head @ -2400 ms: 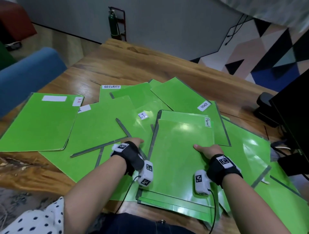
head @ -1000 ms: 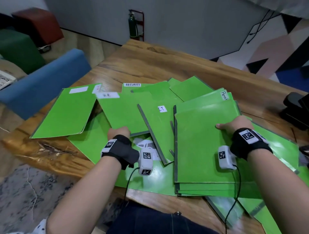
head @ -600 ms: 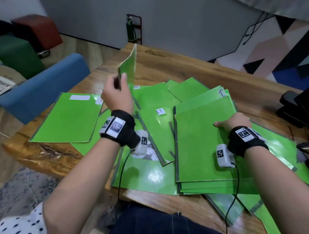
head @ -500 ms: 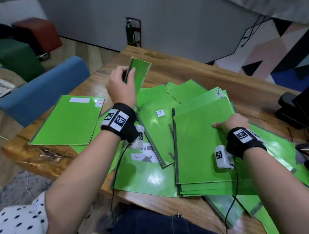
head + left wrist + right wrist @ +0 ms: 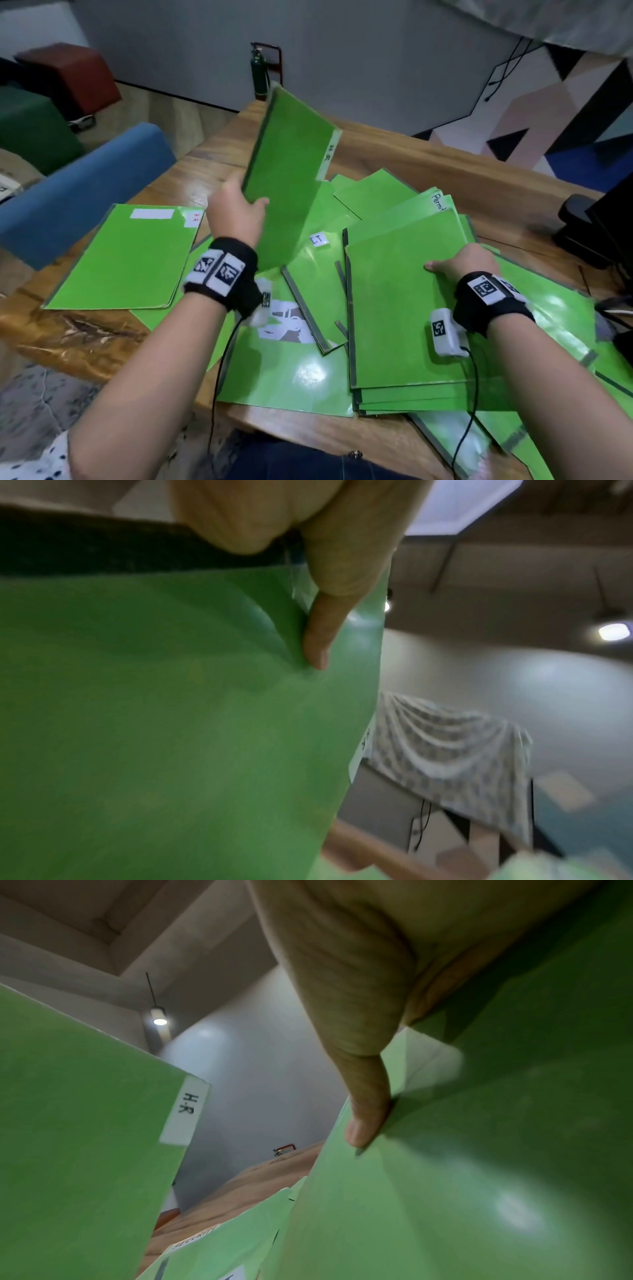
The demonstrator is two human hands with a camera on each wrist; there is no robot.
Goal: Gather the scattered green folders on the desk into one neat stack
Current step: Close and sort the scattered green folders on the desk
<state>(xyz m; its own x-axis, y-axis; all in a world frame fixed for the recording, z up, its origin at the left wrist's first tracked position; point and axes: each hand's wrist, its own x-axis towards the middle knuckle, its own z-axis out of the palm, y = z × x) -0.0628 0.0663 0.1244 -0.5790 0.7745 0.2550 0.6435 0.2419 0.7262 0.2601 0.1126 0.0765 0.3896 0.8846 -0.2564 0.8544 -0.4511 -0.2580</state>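
Note:
My left hand (image 5: pixel 236 212) grips a green folder (image 5: pixel 287 171) by its lower edge and holds it raised and tilted above the desk; its white tab reads "H-R" (image 5: pixel 187 1110). In the left wrist view my thumb (image 5: pixel 318 631) presses on that folder (image 5: pixel 171 710). My right hand (image 5: pixel 462 263) holds the right edge of the stack of green folders (image 5: pixel 400 318) near the front edge, thumb (image 5: pixel 366 1110) on the top cover (image 5: pixel 479 1150). Several more green folders lie scattered: one at the left (image 5: pixel 126 257), one marked "I.T" (image 5: pixel 318 240), others at the right (image 5: pixel 561 318).
The wooden desk (image 5: pixel 428 161) runs back to a grey wall. A blue chair back (image 5: pixel 78 192) stands at the left. Dark equipment and a monitor (image 5: pixel 603 233) sit at the right edge. A fire extinguisher (image 5: pixel 258 73) stands behind the desk.
My left hand picked a folder off the pile left of the stack and lifted it; it now swings right toward the stack. My right hand stayed on the stack's right edge.

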